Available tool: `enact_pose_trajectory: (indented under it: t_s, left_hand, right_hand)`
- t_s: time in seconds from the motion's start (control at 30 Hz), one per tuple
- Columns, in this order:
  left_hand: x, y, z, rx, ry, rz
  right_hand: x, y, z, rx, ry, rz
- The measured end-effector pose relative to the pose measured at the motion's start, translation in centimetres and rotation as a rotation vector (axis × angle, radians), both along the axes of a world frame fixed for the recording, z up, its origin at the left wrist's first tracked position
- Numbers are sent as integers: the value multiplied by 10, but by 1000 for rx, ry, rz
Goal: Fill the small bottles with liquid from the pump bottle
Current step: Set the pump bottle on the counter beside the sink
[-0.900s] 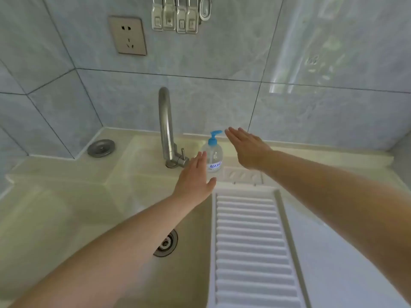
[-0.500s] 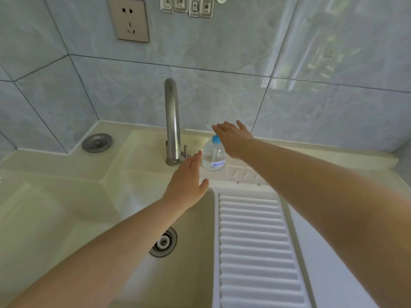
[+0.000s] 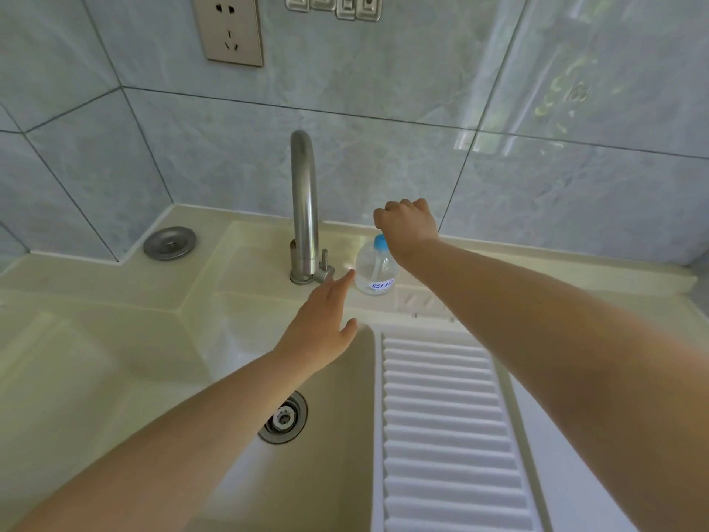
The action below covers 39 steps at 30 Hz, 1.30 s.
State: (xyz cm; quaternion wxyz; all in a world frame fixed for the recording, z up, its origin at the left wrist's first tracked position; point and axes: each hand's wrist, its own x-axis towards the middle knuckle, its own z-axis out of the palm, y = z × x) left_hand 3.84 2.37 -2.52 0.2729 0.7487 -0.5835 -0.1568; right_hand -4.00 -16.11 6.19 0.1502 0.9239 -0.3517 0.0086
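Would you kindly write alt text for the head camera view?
A person's right hand curls over the blue pump top of a clear plastic pump bottle standing beside a steel tap, while the open left hand reaches toward the bottle above a cream sink.

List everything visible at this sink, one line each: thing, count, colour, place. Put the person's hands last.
clear plastic pump bottle with blue pump top: one, clear and blue, ledge right of the tap
curved steel tap: one, silver, back ledge
round metal sink plug: one, grey, back left ledge
cream sink basin: one, cream, centre
round metal drain: one, silver, basin floor
white ribbed washboard: one, white, right of basin
beige wall socket: one, beige, upper left wall
metal wall hooks: a row, silver, top edge
right hand: one, fingers curled over the pump top
left hand: one, fingers straight, near the bottle, holding nothing
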Motion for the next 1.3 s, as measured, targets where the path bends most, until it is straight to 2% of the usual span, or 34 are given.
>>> enact_pose_trajectory:
  t_s: [0.37,0.5,0.7,0.9,1.0,1.17,1.3]
  left_hand:
    - [-1,4,9,70,12,32]
    - [-11,9,17,101,-18,14]
    - [-45,14,32,175,-72,-30]
    - [-98,15,44,180,-103,-82]
    - [-129,20,43,182,-103,-96]
    - [-183,33,39,-58,-18,-86]
    - [-227,40,25,-35,82,-111]
  right_hand:
    - [-34,2,12,-34,150,36]
    - [-55,11,13,-74,199,118]
    - [-100,27,26,-44,252,174]
    - [-154,52,39,-19,208,245]
    - [-189,63,46,82,151,206]
    - [-251,78,56,344,72,81]
    - [-299,95,59,396,91,76]
